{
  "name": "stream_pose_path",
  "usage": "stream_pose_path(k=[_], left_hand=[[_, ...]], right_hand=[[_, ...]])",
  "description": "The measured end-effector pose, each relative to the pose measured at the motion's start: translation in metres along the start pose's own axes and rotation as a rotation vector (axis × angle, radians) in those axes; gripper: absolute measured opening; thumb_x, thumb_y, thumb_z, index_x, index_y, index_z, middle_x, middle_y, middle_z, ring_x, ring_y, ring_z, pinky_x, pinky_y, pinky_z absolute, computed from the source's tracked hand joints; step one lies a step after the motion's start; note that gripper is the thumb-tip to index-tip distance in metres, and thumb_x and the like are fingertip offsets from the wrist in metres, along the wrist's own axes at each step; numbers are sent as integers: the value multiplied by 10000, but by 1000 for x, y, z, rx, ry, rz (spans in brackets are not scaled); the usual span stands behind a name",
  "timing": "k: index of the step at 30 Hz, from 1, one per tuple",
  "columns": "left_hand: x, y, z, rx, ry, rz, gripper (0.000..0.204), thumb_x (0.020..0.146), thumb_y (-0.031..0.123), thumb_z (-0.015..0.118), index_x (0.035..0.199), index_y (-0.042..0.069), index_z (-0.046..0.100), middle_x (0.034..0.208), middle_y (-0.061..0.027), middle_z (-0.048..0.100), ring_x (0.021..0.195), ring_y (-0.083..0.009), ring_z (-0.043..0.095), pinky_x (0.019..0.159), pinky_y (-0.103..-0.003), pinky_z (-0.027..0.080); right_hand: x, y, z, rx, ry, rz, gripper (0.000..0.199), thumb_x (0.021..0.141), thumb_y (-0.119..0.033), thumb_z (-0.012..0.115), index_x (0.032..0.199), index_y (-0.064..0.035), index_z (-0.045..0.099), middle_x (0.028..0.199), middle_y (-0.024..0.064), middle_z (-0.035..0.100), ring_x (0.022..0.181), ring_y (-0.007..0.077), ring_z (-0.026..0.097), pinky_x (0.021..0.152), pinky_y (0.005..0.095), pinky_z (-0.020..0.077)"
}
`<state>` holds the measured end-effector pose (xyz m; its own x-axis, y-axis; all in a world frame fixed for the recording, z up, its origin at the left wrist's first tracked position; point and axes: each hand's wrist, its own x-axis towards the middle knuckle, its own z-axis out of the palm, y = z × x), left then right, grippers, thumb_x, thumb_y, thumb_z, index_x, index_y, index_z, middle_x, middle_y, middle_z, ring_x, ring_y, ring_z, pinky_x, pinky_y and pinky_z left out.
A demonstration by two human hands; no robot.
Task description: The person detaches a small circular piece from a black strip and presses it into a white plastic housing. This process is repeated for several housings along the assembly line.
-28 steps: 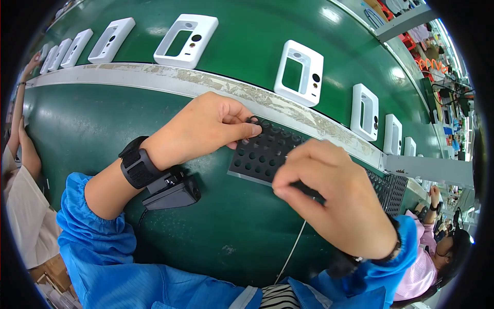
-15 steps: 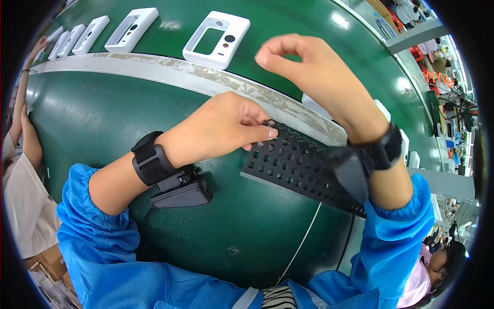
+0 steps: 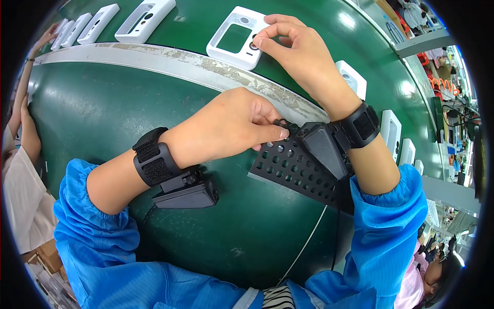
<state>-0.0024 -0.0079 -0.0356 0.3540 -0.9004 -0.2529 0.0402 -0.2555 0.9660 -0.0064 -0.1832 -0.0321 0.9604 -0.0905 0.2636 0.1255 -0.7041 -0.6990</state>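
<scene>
My right hand [image 3: 301, 54] reaches over a white plastic housing [image 3: 218, 44] with a rectangular window. Its thumb and forefinger pinch together at the round holes by the housing's right side, and whatever lies between them is hidden. Lower down, my left hand [image 3: 231, 121] has thumb and finger pressed together at the top left corner of a black perforated tray [image 3: 293, 175]. Small black loops show beside those fingertips; I cannot make out what is gripped. The tray lies on the green table, partly covered by the black device strapped to my right wrist.
Several more white housings, one of them nearby [image 3: 146, 20], line the green surface beyond a worn pale rail [image 3: 170, 57]. Another housing [image 3: 352, 80] sits right of my right hand. At the far left, a person's arm [image 3: 28, 118] reaches toward the row. A cable [image 3: 337, 226] hangs by my right sleeve.
My right hand has come down and left from above the tray onto the white housing. The housings appear further right in view. My left hand has shifted slightly right along the tray.
</scene>
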Motion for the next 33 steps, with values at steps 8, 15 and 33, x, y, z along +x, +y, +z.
stream_pose_path(k=[8, 15, 33], left_hand=[[1, -2, 0, -20, -5, 1, 203, 813, 160, 652, 814, -42, 644, 687, -62, 631, 583, -94, 568, 568, -232, 465], [0, 0, -1, -36, -6, -24, 198, 825, 159, 647, 832, -39, 645, 704, -46, 632, 606, -85, 565, 577, -223, 466], [-2, 0, -5, -61, -31, -35, 203, 838, 176, 645, 845, -27, 650, 706, -28, 621, 625, -73, 553, 593, -217, 467]], right_hand=[[-8, 3, -2, -51, 55, 24, 163, 800, -205, 638, 848, -54, 675, 1261, 93, 507, 930, 182, 585, 824, 289, 450], [-15, 3, -6, -85, 94, -11, 146, 794, -176, 632, 833, -39, 663, 1230, 117, 529, 985, 228, 581, 854, 308, 445], [-70, -47, -50, -223, -170, 65, 164, 817, -73, 571, 945, -16, 657, 1014, 117, 618, 885, 205, 584, 756, 283, 434]])
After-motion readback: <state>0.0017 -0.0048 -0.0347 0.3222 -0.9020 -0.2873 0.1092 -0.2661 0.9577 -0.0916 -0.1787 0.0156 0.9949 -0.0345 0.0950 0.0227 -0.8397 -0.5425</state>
